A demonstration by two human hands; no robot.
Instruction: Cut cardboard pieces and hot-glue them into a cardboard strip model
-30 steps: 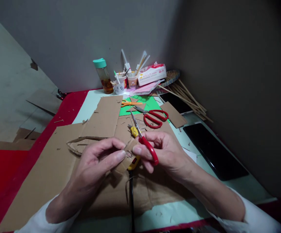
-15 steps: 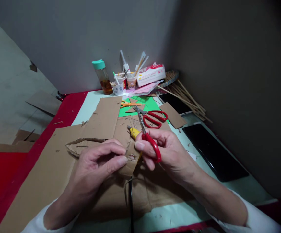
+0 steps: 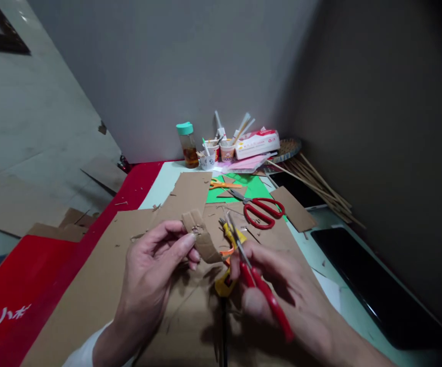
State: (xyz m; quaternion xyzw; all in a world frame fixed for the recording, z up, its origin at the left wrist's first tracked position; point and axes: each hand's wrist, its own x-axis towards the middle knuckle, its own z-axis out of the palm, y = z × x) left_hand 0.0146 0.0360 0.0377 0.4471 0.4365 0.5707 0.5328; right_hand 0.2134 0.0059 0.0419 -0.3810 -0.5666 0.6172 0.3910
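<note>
My left hand pinches a small curved strip of cardboard between thumb and fingers; its top face is torn and rough near the thumb. Red-handled scissors are in my right hand, blades pointing up and away, just right of the strip. Behind the strip and the scissors lies a yellow glue gun with an orange trigger, partly hidden, its black cord running toward me. Beneath both hands spreads a large cardboard sheet.
A second pair of red-handled scissors and orange scissors lie beyond. A bottle, cups of sticks and a tissue pack stand by the wall. A black phone-like slab and wooden sticks lie right.
The cardboard strip has been lifted and turned in my left hand. My right hand has moved right and nearer with the scissors, away from the strip. The camera view has shifted.
</note>
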